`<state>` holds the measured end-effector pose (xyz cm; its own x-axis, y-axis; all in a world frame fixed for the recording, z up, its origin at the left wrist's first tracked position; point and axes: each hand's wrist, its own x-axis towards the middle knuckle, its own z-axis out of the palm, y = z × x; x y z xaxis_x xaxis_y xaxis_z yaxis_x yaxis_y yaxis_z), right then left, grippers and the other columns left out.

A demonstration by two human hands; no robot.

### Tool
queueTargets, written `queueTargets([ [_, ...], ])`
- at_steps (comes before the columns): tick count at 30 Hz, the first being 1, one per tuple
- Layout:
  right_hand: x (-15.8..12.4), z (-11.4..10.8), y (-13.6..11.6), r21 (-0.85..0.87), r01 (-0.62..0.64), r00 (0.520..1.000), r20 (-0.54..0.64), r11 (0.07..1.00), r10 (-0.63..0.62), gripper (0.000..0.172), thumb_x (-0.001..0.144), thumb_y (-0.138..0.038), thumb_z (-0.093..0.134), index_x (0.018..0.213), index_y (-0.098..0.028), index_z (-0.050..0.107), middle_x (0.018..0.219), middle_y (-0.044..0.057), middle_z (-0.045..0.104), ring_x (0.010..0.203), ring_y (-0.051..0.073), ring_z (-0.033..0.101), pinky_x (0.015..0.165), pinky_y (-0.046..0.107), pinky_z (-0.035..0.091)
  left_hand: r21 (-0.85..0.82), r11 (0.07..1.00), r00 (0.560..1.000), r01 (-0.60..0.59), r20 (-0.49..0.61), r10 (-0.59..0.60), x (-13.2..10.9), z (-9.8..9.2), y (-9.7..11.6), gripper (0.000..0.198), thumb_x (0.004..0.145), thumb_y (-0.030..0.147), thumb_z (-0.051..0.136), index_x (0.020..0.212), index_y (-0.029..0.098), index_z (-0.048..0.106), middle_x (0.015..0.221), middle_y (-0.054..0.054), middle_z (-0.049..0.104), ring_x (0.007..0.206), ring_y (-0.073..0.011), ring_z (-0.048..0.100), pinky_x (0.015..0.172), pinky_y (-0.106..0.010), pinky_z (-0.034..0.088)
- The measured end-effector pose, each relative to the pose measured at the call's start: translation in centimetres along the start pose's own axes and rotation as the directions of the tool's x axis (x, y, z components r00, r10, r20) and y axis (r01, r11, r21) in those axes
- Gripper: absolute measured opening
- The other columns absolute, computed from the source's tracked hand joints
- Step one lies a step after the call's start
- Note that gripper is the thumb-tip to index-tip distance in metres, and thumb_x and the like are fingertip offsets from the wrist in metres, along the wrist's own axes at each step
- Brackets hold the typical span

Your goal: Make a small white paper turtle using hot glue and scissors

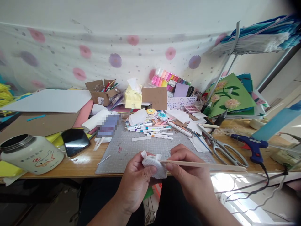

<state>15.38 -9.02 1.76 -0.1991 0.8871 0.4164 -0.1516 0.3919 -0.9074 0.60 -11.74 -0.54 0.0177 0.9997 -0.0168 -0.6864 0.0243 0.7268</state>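
Between thumb and fingers, my left hand [137, 182] holds a small white piece [150, 162] with a quilted texture, like padded tissue or cloth. Two little tabs stick up from its top edge. My right hand [191, 175] pinches a long, thin, pale wooden stick [207, 164], which points off to the right. The stick's inner end meets the white piece at its right side; whether it goes inside is hidden. Both hands are close together just over the table's front edge, before a grey cutting mat [115, 157].
Several markers [152, 130] and paper scraps lie on the mat. Scissors [225, 150] and a blue glue gun [254, 146] with a cord are at the right. A wide-mouthed bottle [35, 157] and a black phone [75, 142] are at the left. A yellow tissue pack [133, 98] stands behind.
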Motion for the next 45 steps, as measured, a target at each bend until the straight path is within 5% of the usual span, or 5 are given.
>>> queueTargets([
  [17,-0.1,-0.4,0.3,-0.026,0.070,0.998,0.003,0.997,-0.070,0.012,0.080,-0.018,0.063,0.071,-0.021,0.058,0.076,-0.002,0.049,0.069,0.014,0.046,0.060,0.025,0.035,-0.080,0.997,0.997,-0.019,-0.073,0.013,0.1,0.1,0.0,0.015,0.071,0.015,0.075,0.083,0.020,0.067,0.076,0.001,0.068,0.070,-0.0108,0.063,0.066,-0.020,0.049],
  [22,0.7,-2.3,1.6,0.131,0.079,0.993,-0.097,0.988,-0.067,0.008,0.081,-0.023,0.064,0.074,-0.020,0.063,0.077,0.000,0.053,0.071,0.016,0.052,0.064,0.030,0.041,-0.073,0.997,0.990,-0.040,-0.139,0.029,0.3,-0.2,0.4,0.014,0.072,0.014,0.073,0.084,0.019,0.067,0.076,0.001,0.068,0.070,-0.0105,0.062,0.068,-0.022,0.051],
  [27,1.9,-6.0,4.0,-0.154,0.059,0.981,-0.176,0.986,-0.086,0.020,0.091,-0.030,0.054,0.103,-0.021,0.067,0.063,-0.002,0.057,0.058,0.015,0.055,0.061,0.030,0.047,-0.064,0.995,0.977,-0.079,-0.201,0.065,0.8,-0.7,0.7,0.010,0.075,0.016,0.071,0.085,0.018,0.067,0.081,0.000,0.070,0.077,-0.0118,0.064,0.074,-0.023,0.053],
  [36,4.7,-12.8,8.3,-0.909,0.102,0.993,0.115,0.404,0.007,0.038,0.083,-0.008,0.045,0.110,-0.020,0.070,0.108,0.012,0.067,0.102,0.031,0.057,0.090,0.046,0.045,-0.126,0.992,0.959,-0.002,-0.283,-0.034,1.6,-1.7,0.2,0.011,0.076,0.018,0.071,0.087,0.020,0.069,0.091,-0.002,0.072,0.079,-0.0136,0.066,0.065,-0.021,0.055],
  [45,4.5,-8.4,7.2,-0.976,0.125,0.991,0.133,0.179,0.032,0.034,0.088,-0.008,0.045,0.106,-0.018,0.072,0.103,0.011,0.065,0.097,0.025,0.057,0.091,0.033,0.044,-0.212,0.976,0.965,-0.049,-0.262,-0.009,1.7,-1.8,0.1,0.014,0.072,0.013,0.074,0.083,0.021,0.068,0.088,0.000,0.073,0.078,-0.0127,0.067,0.064,-0.020,0.057],
])
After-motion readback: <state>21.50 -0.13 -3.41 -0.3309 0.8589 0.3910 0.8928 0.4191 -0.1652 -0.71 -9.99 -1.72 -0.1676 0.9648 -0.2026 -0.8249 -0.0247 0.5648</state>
